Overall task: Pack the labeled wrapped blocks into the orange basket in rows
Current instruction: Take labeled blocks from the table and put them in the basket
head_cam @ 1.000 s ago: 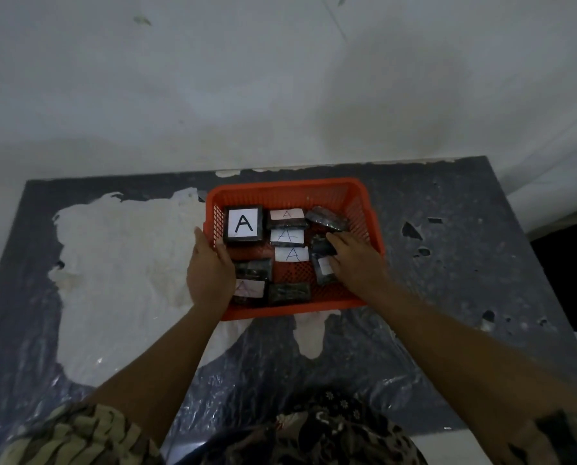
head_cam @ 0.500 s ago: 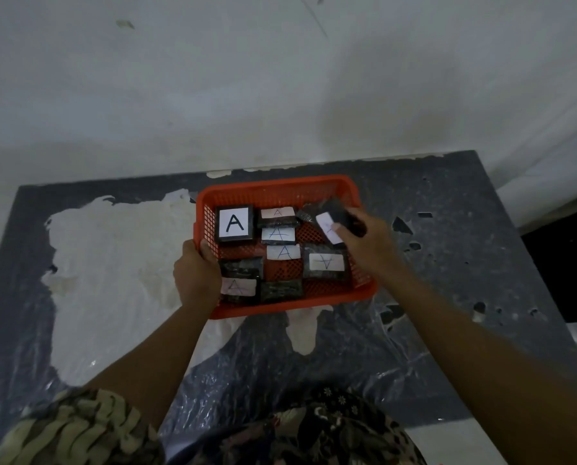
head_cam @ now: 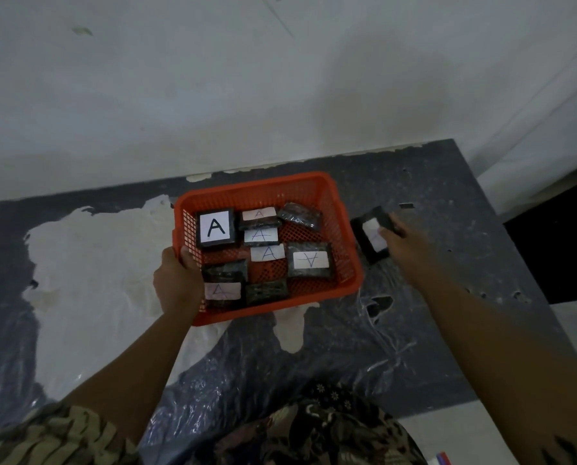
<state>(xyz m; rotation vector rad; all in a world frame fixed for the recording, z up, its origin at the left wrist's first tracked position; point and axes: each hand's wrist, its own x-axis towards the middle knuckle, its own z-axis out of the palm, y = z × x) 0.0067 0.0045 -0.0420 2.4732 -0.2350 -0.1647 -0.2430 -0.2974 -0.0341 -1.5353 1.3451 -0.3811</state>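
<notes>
The orange basket [head_cam: 347, 250] stands on the table and holds several dark wrapped blocks with white "A" labels. One large-label block [head_cam: 216, 228] lies at the back left; another block [head_cam: 310, 260] lies at the right with its label upside down. My left hand [head_cam: 178, 280] grips the basket's left rim. Outside the basket, to its right, my right hand [head_cam: 402, 239] holds a wrapped block [head_cam: 371, 236] against the table, label up.
The table [head_cam: 465, 229] is dark and covered with torn clear plastic, with a big pale patch [head_cam: 96, 263] on the left. A white wall rises behind it. The table's right edge drops off near a dark gap [head_cam: 555, 256].
My right hand picked a block out of the basket's right side and carried it out over the right rim to the table. The left hand moved from inside the basket to gripping its left rim.
</notes>
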